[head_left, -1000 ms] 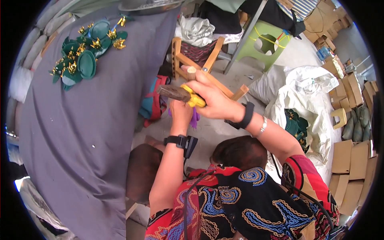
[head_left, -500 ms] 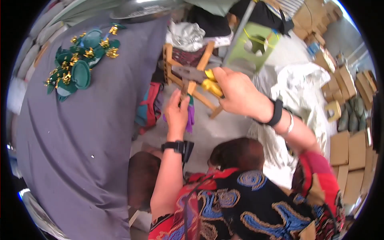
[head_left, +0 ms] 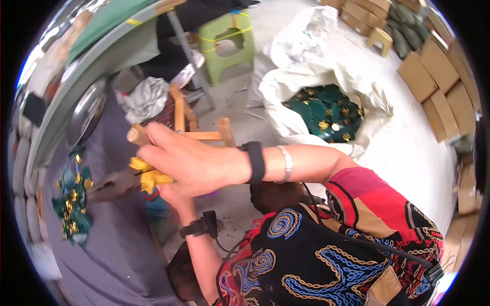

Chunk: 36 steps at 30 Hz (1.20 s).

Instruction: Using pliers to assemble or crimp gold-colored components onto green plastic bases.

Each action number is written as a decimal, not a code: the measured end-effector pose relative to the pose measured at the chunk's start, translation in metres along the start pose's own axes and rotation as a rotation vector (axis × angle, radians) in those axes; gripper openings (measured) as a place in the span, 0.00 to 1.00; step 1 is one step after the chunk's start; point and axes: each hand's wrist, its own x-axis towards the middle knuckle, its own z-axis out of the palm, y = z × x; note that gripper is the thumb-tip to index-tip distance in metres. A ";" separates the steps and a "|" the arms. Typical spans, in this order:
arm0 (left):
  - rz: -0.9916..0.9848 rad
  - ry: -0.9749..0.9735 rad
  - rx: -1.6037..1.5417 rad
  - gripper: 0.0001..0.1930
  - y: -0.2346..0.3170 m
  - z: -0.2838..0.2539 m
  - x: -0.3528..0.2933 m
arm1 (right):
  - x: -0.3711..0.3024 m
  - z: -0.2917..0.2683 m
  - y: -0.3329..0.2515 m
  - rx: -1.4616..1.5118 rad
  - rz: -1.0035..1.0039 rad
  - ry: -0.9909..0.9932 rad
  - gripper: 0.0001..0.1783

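My right hand [head_left: 191, 160] is closed around a pair of pliers [head_left: 116, 184] with yellow handles, their dark jaws pointing left over the grey cloth. The jaws come near a pile of dark green pieces with shiny gold fittings [head_left: 74, 204], overlapping its right edge in the picture; I cannot tell if they touch. Just behind and below the right hand is my left hand [head_left: 176, 198], its fingers mostly covered by the right hand and the handles. Whether it holds anything is hidden.
A grey cloth [head_left: 117, 255] covers the surface on my left. An open white sack [head_left: 273, 97] of similar green and gold pieces stands ahead right. A wooden-framed stool [head_left: 179, 109], a green plastic stool [head_left: 217, 38] and cardboard boxes [head_left: 431, 76] are around me.
My view has swung right, bringing the sack's green pieces into sight. The right hand with the pliers has moved left and now covers the left hand's fingers, which were pinched together before.
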 end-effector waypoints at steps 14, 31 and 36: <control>0.108 0.419 0.096 0.20 0.120 -0.010 0.021 | -0.043 -0.061 -0.050 -0.068 -0.143 0.274 0.29; -0.443 0.555 0.750 0.29 -0.113 -0.334 0.058 | -0.031 0.017 -0.019 0.277 0.071 0.163 0.27; -0.445 0.329 0.754 0.23 -0.107 -0.331 0.058 | -0.036 0.012 -0.011 0.252 0.102 0.177 0.27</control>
